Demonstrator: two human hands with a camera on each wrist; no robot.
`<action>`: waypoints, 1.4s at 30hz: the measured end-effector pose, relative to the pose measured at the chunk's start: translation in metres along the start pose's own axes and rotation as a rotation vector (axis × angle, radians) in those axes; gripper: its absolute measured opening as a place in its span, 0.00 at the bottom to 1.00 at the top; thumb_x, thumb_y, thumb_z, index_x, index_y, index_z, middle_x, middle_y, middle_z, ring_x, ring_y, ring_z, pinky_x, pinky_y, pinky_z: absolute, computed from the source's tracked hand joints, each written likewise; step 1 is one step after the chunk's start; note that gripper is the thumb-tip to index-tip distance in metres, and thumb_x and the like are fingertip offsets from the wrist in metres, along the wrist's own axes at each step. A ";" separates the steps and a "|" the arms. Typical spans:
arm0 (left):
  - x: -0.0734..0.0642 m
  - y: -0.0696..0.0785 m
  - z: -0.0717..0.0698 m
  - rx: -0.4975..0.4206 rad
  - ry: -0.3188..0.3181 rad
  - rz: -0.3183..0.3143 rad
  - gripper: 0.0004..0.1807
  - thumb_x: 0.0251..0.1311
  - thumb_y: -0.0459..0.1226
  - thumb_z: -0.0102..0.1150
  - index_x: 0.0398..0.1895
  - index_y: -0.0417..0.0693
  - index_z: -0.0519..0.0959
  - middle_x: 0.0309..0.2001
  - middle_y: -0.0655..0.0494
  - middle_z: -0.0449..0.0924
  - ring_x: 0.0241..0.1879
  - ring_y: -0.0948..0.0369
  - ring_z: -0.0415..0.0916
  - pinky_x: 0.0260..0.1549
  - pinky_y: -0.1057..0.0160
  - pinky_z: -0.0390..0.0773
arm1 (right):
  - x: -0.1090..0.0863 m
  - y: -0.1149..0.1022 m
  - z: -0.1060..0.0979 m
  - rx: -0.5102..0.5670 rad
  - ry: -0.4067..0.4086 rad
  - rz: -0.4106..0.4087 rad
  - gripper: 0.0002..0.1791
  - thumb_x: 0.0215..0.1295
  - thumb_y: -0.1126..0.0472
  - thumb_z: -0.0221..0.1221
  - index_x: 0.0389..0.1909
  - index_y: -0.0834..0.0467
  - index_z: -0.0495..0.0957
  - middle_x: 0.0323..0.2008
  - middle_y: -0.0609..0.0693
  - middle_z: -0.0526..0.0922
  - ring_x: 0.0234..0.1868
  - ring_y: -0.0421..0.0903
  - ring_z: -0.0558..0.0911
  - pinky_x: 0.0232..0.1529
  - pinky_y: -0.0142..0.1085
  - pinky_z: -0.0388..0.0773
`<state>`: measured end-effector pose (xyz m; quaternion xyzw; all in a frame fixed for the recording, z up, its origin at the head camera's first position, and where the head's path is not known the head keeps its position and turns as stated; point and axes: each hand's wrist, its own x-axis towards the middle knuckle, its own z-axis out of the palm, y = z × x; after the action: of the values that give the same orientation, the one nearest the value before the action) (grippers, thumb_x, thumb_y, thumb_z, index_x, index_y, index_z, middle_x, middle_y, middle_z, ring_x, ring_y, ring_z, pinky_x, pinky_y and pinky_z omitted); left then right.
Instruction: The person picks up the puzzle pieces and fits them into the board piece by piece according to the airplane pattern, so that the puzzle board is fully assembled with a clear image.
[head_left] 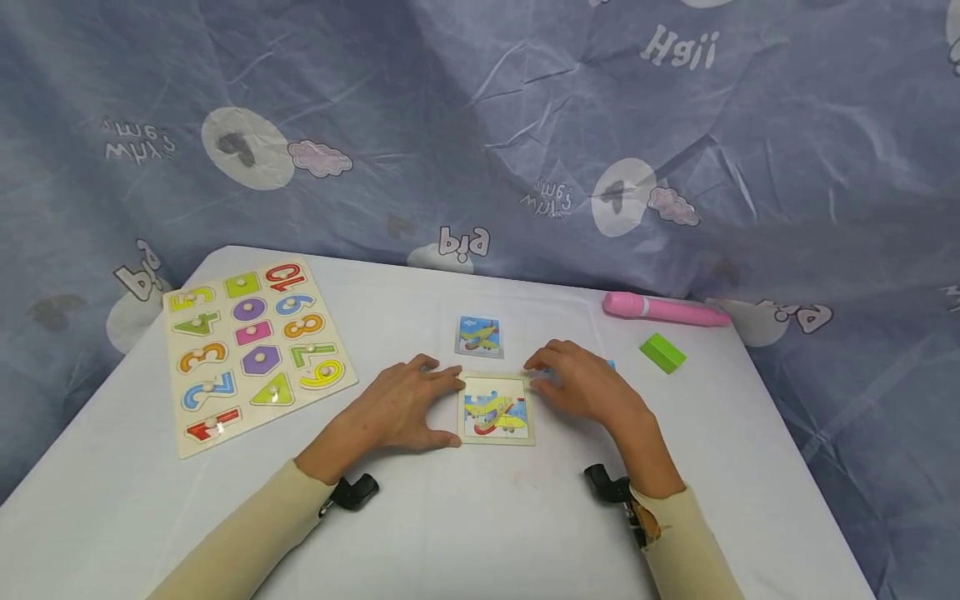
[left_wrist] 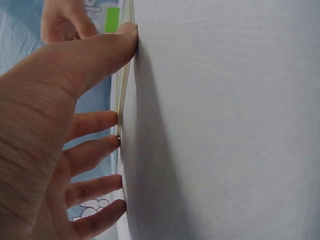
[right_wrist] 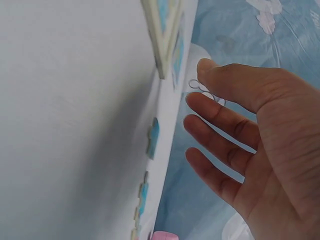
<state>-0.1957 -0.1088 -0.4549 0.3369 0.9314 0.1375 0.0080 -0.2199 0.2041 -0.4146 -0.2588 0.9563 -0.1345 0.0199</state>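
Note:
A small wooden puzzle frame (head_left: 497, 441) lies flat on the white table, with a yellow airplane picture partly fitted inside it. At its left side my left hand (head_left: 408, 404) rests with fingers spread, thumb at the near corner and fingertips along the edge, as the left wrist view also shows. Over the far right corner hovers my right hand (head_left: 588, 385), its fingers loosely bent with nothing between them. Blue puzzle pieces (right_wrist: 154, 139) lie on the table below that hand; in the head view it mostly hides them. Behind the frame is a small airplane picture card (head_left: 480, 337).
A wooden board of numbers and shapes with knobs (head_left: 251, 346) lies at the left. On the far right are a pink marker-like stick (head_left: 667, 309) and a green block (head_left: 663, 353). A patterned blue-grey cloth (head_left: 450, 125) hangs behind the table.

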 end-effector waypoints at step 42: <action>-0.001 0.000 0.000 0.005 0.020 0.007 0.44 0.54 0.68 0.74 0.71 0.58 0.81 0.74 0.55 0.76 0.72 0.51 0.71 0.62 0.43 0.79 | 0.004 0.037 0.004 -0.017 0.013 0.104 0.20 0.69 0.61 0.72 0.60 0.57 0.85 0.55 0.55 0.84 0.55 0.54 0.83 0.58 0.54 0.81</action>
<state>-0.1952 -0.1090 -0.4553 0.3386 0.9307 0.1384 -0.0029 -0.2407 0.2316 -0.4284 -0.2081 0.9697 -0.1266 0.0182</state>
